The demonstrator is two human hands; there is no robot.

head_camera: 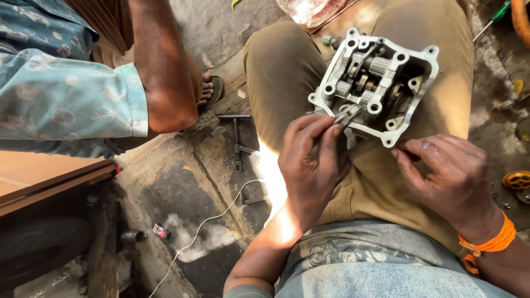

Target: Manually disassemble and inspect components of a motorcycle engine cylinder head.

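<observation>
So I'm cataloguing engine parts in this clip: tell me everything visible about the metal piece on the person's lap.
The cylinder head is a pale grey, cast-looking metal housing with bolt holes around its rim. Inside sit rocker arms and a small sprocket. It rests tilted on the olive trousers, open side up. The left hand presses a thin tool at its lower edge; the right hand steadies its lower corner.

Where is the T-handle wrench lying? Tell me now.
In the head view, the dark T-handle wrench lies on the stained concrete floor left of centre, just left of the person's left knee and right of a co-worker's sandalled foot.
</observation>
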